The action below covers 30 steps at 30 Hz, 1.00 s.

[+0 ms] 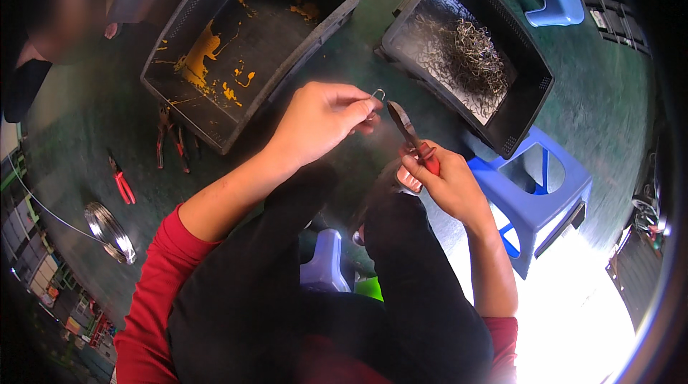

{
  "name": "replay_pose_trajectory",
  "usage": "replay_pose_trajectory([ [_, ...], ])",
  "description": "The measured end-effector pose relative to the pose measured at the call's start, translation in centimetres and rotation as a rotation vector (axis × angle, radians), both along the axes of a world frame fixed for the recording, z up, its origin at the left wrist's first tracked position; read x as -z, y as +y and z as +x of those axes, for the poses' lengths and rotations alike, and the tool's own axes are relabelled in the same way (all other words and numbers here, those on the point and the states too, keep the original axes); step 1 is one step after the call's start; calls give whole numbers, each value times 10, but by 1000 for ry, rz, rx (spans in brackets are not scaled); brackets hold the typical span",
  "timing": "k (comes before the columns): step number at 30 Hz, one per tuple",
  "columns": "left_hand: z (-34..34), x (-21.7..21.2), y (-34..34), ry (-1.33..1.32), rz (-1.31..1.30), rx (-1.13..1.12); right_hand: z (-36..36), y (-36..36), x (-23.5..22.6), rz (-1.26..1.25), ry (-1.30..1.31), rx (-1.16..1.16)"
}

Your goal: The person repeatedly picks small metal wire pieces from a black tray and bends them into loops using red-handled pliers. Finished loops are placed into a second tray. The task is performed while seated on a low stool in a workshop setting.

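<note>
- Between the pinching thumb and fingers of the left hand (322, 122) is a small bent wire (379, 92), its curved end poking out past them.
- In the right hand (450, 178), fingers curled around the red handles, are cutting pliers (405, 126), their tip just beside the wire.
- Ahead and left of the left fingers stands a black crate (299, 60), stained yellow inside.
- Ahead and right of the right fingers is a second crate (532, 90), holding a tangled heap of wire pieces (479, 58).
- Right of the right fingers, near, is a blue stool (519, 199).
- Well left of the left fingers, on the green floor (79, 140), lie red-handled pliers (123, 185) and, farther out, a wire coil (107, 232).
</note>
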<state>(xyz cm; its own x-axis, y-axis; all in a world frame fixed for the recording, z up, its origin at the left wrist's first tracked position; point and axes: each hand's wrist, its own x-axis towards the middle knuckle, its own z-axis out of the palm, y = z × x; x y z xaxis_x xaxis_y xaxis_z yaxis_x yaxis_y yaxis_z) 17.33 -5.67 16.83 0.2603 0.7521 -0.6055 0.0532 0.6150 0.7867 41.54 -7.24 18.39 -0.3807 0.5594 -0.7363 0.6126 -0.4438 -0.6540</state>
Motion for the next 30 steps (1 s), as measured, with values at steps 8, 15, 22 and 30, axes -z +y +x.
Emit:
replay_pose_trajectory([
  [8,3,12,-4,-140,150,-167,-1,-1,-6,-512,376,135],
  [15,10,22,-9,-165,410,-253,-7,-6,-9,-826,698,252],
  [22,9,29,-12,-142,552,-169,-5,-6,-8,-820,685,286],
  [30,-14,20,-5,-114,182,-96,-8,-4,-19,-44,-30,48],
])
